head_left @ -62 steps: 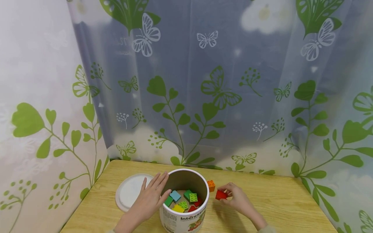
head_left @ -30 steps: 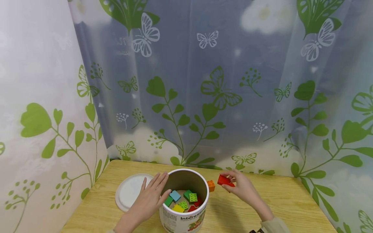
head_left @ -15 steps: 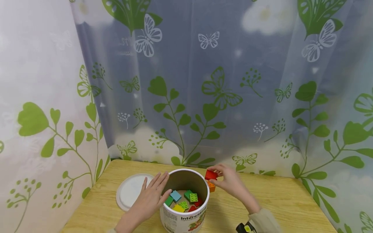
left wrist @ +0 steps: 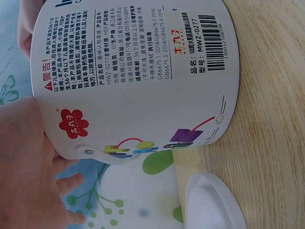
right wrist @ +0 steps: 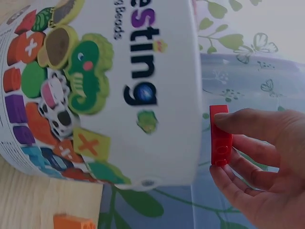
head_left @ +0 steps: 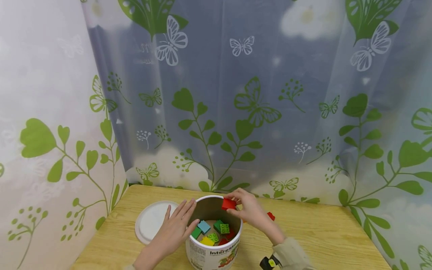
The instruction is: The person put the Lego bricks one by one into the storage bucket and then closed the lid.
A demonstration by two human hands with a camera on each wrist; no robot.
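Note:
My right hand pinches a red toy brick between thumb and fingers, above the far right rim of a round white bucket. In the right wrist view the brick's studs show, and the bucket's printed side stands beside it. Inside the bucket lie several bricks, among them a light blue brick, a yellow brick and a light green brick. With fingers straight, my left hand rests against the bucket's left rim. The left wrist view shows its palm against the wall.
A white round lid lies on the wooden table, left of the bucket. An orange brick sits to the bucket's right, mostly hidden in the head view. Another red brick shows behind my right forearm. Patterned curtains hang behind.
My right hand has lifted the red brick from the table right of the bucket and carried it left, past the orange brick, to the rim. My left hand has stayed in place.

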